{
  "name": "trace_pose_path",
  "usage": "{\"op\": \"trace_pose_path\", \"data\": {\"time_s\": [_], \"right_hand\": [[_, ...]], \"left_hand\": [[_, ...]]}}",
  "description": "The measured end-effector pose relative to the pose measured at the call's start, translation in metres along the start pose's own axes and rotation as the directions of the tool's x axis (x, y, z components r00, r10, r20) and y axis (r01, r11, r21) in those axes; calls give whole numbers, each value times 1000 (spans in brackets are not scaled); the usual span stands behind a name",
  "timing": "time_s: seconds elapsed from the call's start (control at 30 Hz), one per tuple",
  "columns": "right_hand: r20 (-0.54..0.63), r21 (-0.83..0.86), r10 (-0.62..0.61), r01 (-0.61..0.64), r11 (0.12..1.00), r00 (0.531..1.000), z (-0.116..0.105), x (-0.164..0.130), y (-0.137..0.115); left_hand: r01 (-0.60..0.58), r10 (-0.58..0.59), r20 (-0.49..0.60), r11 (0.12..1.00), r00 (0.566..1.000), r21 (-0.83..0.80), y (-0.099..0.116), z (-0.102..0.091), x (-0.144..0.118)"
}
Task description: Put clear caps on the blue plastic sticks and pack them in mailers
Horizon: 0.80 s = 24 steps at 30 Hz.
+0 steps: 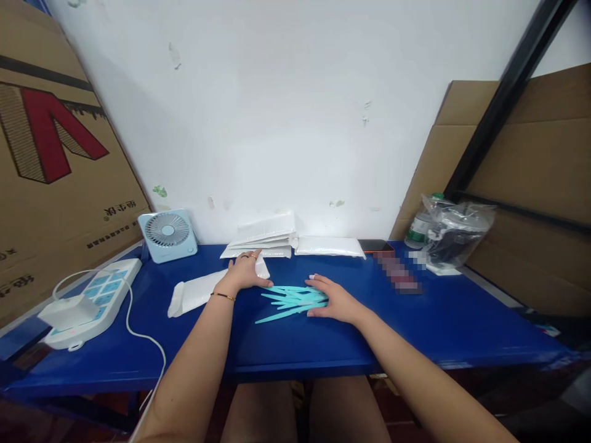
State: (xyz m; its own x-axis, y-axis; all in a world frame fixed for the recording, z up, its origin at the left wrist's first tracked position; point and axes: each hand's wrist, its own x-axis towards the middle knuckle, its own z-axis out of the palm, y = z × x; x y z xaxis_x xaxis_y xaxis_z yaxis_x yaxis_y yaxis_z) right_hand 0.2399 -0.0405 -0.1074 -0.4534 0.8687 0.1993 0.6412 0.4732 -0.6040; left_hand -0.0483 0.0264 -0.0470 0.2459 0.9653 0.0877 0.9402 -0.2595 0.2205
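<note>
A loose, fanned pile of thin teal strips with pointed ends (290,301) lies on the blue table (286,354). At the pile's right end is my right hand (339,301), its thumb and fingers apart on either side of the strips. My left hand (244,271) rests with spread fingers over a white padded packet (196,292), and its thumb reaches the strips' upper left ends. Part of that packet is hidden under the left hand and wrist. Whether the right palm presses on the strips I cannot tell.
Against the wall stand a stack of white packets (263,231) and another white packet (330,246). Left are a small fan (168,235) and a power strip (108,295) with a white cable. Right are a phone (376,246), a bottle (419,229) and a plastic-wrapped item (455,237).
</note>
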Motion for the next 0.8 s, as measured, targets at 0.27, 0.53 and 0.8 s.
{"op": "trace_pose_path", "data": {"time_s": [0.27,0.53,0.8], "right_hand": [[-58,-93,103,-108,990,993,-41,29,25],[213,63,107,-123,990,971,-52,64,25],[44,327,145,-152,933,988,-32,69,45]], "left_hand": [[-322,379,201,909,903,-266,39,35,13],[-249,341,253,909,905,-335,46,45,31],[-224,276,120,917,954,-329,49,57,51]]}}
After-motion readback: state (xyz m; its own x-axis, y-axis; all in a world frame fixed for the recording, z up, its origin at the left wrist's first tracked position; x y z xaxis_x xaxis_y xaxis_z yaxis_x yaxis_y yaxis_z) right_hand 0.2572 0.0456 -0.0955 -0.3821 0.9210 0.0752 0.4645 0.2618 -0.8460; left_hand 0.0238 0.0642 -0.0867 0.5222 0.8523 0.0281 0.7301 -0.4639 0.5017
